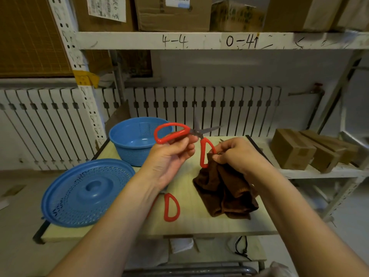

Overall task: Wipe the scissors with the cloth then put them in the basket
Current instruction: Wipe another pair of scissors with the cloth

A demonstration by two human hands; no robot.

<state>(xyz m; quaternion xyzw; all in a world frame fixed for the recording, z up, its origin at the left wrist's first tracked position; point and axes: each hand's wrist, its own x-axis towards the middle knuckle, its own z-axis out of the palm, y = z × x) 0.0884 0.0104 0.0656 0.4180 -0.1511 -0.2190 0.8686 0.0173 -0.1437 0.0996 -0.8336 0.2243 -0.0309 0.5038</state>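
Both hands raised, forearms converging.
The left hand [171, 156] has fingers curled, pinching; the right hand [237, 154] is curled too, knuckles up, wrist bent.

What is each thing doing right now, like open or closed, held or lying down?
Red-handled scissors in the hands: held up, blades open.
Dark brown cloth: bunched, held against one scissor handle.
Left hand: grips the upper handle.
Right hand: pinches the cloth.
Second red-handled scissors: lying on the table, partly hidden.
Blue plastic basket: uncovered, nothing seen inside.
Blue perforated lid: off, lying beside the basket.
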